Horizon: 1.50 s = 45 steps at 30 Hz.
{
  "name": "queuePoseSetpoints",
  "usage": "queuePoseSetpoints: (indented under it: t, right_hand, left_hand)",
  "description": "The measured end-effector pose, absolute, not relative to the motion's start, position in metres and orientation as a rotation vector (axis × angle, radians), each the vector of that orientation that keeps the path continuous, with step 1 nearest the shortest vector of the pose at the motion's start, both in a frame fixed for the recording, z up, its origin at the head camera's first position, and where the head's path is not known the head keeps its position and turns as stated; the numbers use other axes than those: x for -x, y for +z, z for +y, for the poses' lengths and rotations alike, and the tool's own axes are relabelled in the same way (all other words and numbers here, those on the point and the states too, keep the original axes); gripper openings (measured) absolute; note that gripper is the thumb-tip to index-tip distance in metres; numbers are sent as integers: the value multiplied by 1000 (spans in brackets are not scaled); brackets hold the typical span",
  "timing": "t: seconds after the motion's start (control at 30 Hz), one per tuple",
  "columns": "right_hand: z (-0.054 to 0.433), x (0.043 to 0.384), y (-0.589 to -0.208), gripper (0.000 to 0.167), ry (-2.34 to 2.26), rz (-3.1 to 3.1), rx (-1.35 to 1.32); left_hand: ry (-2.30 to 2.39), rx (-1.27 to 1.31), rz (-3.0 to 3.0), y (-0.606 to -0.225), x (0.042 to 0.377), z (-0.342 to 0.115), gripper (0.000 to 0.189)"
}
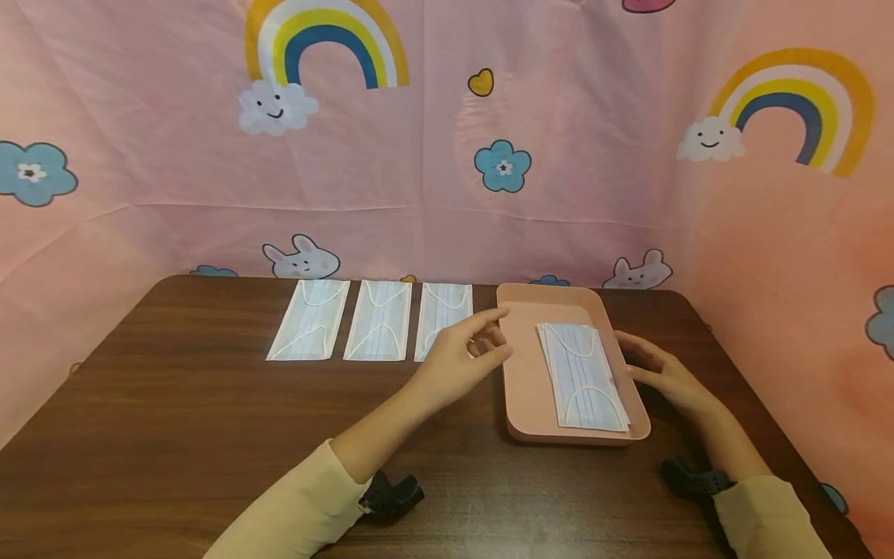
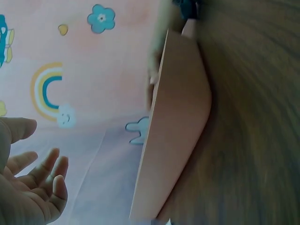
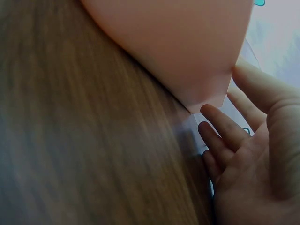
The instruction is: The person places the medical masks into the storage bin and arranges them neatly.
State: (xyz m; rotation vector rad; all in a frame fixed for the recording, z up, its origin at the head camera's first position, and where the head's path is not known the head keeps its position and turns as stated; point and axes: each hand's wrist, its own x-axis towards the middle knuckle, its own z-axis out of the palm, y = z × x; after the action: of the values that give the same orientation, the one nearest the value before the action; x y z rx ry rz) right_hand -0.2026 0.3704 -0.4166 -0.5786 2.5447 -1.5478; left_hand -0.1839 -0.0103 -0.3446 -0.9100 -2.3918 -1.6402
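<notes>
A pink rectangular tray [image 1: 520, 365] stands on the table, with a small stack of disposable face masks [image 1: 583, 376] lying in its right part. My left hand [image 1: 461, 353] hovers by the tray's left rim, its fingers loosely bent and nothing in them. The left wrist view shows that hand [image 2: 33, 183] apart from the tray wall [image 2: 171, 126]. At the tray's right side is my right hand [image 1: 670, 380]. In the right wrist view its thumb [image 3: 262, 89] is right at the tray's rim and the other fingers spread beside the wall.
Three more face masks lie in a row left of the tray: one on the left [image 1: 310, 320], one in the middle [image 1: 379, 320], and one [image 1: 445, 307] partly behind my left hand. A pink patterned cloth [image 1: 580, 194] closes off the dark wooden table [image 1: 209, 419] at the back and sides.
</notes>
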Motion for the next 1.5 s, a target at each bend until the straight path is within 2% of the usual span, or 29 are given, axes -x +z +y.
queuePoseSetpoints:
  t: [0.6, 1.5]
  right_hand:
    - [369, 204, -417, 57, -1537, 2552, 541]
    - [371, 204, -419, 57, -1537, 2557, 621]
  left_hand:
    - [-1621, 817, -2345, -344, 189, -63, 52]
    - [-1580, 520, -2388, -351, 200, -165, 59]
